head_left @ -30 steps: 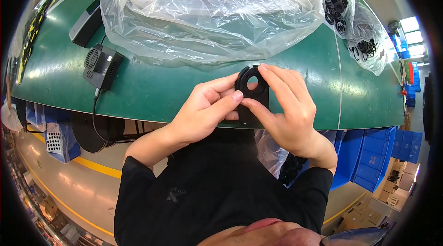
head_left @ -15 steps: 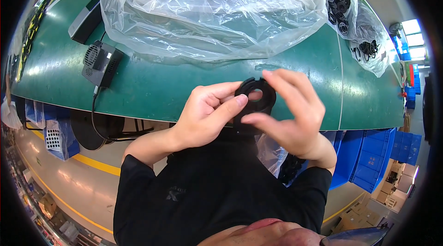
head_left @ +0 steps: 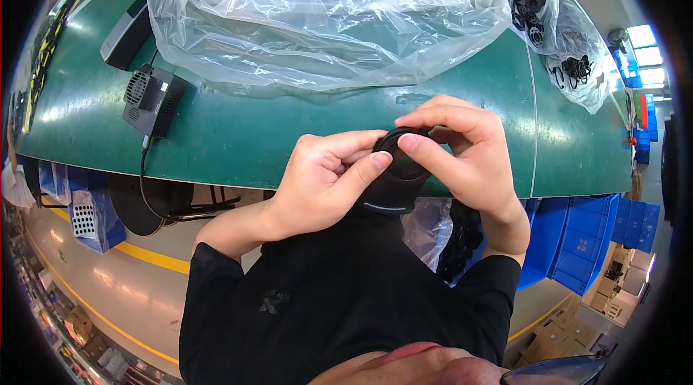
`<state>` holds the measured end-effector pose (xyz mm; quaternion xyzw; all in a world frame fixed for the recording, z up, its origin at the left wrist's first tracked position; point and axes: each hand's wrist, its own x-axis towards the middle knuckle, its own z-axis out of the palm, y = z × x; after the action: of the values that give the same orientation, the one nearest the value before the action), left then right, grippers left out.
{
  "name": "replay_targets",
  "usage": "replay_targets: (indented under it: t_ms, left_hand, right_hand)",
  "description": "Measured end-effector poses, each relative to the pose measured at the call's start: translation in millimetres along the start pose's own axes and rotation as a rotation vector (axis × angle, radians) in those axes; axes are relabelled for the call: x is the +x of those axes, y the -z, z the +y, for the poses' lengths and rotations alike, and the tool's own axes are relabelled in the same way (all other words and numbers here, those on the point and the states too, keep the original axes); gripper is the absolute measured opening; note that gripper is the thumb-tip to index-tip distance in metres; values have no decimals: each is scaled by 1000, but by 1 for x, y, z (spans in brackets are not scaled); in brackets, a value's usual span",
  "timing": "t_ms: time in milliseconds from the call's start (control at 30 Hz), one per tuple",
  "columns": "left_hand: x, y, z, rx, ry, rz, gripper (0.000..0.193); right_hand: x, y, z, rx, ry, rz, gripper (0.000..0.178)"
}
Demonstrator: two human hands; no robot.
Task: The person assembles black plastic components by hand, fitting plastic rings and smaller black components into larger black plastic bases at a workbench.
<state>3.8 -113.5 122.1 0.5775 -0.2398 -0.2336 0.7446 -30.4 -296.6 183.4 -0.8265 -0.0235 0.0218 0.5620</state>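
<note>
Between my two hands, over the near edge of the green table (head_left: 238, 150), I hold a black ring-shaped part (head_left: 398, 176) with a round hole and a flat lower end. My left hand (head_left: 317, 181) pinches its left rim with thumb and forefinger. On the upper right, my right hand (head_left: 465, 155) grips the rim, thumb on the near face and fingertips over the top edge. The fingers cover much of the ring, and whether it is one piece or two cannot be made out.
A large clear plastic bag (head_left: 325, 31) spreads across the table's far side. Bags of black rings (head_left: 530, 6) and black loops (head_left: 574, 71) lie at the far right. A grey-black device (head_left: 153, 100) with a cable stands at left. Blue bins (head_left: 583, 244) sit right, below table height.
My right hand has closed from a spread pose onto the ring's upper right rim. The black part has tilted, its flat lower end now turned into view. My left hand keeps its pinch.
</note>
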Motion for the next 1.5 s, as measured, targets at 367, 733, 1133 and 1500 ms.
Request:
replay_targets:
  t_ms: [367, 733, 1133, 1500]
  left_hand:
    - [1, -1, 10, 120, -34, -8, 20]
    - [2, 4, 13, -13, 94, -63, 22]
    - [8, 0, 6, -354, 144, -31, 42]
    - [3, 2, 4, -313, 127, -32, 32]
  right_hand:
    - [-2, -5, 0, -31, -45, 10, 14]
    - [-1, -11, 3, 49, -14, 71, 10]
    - [-25, -17, 4, -469, 288, 324, 49]
    - [-28, -25, 15, -511, 534, 427, 38]
